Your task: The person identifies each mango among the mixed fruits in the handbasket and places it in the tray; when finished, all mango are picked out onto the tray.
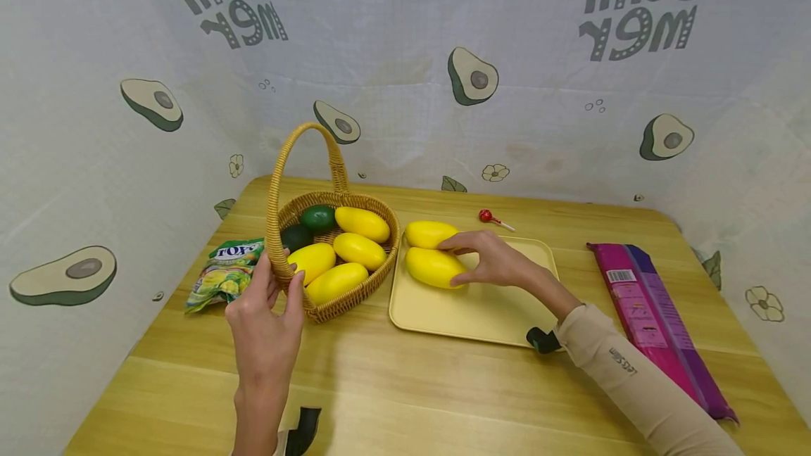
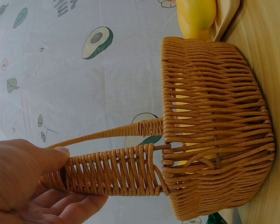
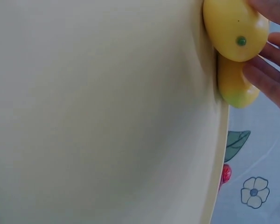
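My left hand (image 1: pixel 262 333) holds the near side of the handle (image 1: pixel 274 195) of a wicker basket (image 1: pixel 374 287), thumb on one face and fingers on the other. Inside the basket lie several yellow mangoes (image 1: pixel 337 283) and two dark green fruits (image 1: pixel 318 218). On the cream tray (image 1: pixel 469 329), two more mangoes lie side by side at its left end. My right hand (image 1: pixel 491 259) grips the nearer mango (image 1: pixel 431 267) between thumb and fingers; its fingertips reach into the gap by the farther mango (image 1: pixel 426 233). The right wrist view shows the gripped mango's green stem spot (image 3: pixel 241 41).
A green candy bag (image 1: pixel 224 276) lies left of the basket. Behind the tray is a red lollipop (image 1: pixel 486 216). A long purple and pink packet (image 1: pixel 652 322) lies on the right of the wooden table (image 1: pixel 380 385). Printed cloth (image 1: pixel 405 34) hangs behind and at the sides.
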`<state>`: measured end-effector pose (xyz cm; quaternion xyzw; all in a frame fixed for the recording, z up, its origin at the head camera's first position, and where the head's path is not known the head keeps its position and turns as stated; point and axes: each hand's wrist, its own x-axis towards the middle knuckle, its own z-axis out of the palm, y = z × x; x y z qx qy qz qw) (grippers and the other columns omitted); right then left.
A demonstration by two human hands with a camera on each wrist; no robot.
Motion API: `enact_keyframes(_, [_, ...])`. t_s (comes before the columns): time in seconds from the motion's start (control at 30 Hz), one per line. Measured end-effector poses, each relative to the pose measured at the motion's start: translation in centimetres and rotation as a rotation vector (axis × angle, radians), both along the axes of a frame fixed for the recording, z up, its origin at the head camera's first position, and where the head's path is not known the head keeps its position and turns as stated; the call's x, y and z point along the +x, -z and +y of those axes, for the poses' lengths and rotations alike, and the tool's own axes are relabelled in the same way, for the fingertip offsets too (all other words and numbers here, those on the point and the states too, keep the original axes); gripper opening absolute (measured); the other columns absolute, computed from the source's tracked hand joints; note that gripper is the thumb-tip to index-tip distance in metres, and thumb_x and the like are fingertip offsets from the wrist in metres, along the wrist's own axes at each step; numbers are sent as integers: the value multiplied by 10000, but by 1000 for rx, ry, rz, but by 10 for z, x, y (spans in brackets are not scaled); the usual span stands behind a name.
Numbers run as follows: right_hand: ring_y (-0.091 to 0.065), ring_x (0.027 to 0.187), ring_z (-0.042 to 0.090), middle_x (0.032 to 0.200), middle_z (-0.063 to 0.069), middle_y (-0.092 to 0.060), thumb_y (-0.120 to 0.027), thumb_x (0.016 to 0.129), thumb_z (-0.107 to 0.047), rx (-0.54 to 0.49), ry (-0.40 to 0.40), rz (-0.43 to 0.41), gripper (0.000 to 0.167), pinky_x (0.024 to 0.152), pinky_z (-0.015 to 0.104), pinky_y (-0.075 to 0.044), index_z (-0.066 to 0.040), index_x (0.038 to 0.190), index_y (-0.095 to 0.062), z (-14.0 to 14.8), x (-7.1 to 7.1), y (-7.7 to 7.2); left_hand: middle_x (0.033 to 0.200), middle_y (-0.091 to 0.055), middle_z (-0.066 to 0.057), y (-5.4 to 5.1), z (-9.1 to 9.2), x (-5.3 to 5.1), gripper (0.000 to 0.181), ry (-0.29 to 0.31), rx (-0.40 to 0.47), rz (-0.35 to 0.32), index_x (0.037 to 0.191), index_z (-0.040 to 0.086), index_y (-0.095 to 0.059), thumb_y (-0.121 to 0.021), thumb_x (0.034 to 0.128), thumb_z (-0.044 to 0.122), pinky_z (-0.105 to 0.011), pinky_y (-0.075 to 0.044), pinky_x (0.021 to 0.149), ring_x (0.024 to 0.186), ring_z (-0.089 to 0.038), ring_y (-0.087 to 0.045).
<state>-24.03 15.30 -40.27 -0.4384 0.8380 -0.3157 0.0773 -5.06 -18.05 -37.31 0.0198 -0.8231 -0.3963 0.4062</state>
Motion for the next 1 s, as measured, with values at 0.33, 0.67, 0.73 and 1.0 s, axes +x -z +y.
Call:
enact_keyframes(0.33, [-711,1192,447,1340,226,-722,-945,834,-89,-30,-18,28,582,1026,605,-600,81,1334,-699,4,-8,-27,1275,-745,-262,1,0,-1,516,5,2,8,1400,-138,-621,-796,915,-113,-87,-508,960,1109,-409,-757])
enact_keyframes(0.67, [-544,1436,453,1523,252,-599,-889,907,-110,133,-169,-149,663,1206,607,-458,72,1476,-602,-13,-32,-93,1268,-746,-266,1,-1,-1,517,-4,0,7,1406,-134,-619,-794,920,-107,-84,-508,957,1109,-405,-758])
enact_keyframes(0.73, [-546,1438,452,1529,262,-589,-880,918,-111,152,-206,-162,666,1210,600,-455,76,1487,-590,-20,-37,-104,1273,-747,-259,1,0,-1,518,-2,3,8,1409,-133,-619,-793,922,-106,-89,-513,959,1110,-401,-759])
enact_keyframes(1.0, [-571,1425,425,1511,255,-608,-829,959,-64,153,-301,-303,608,1232,532,-453,100,1485,-574,-55,-61,-131,1279,-744,-258,1,0,-1,526,-1,3,7,1416,-134,-614,-792,922,-106,-92,-513,961,1114,-400,-757])
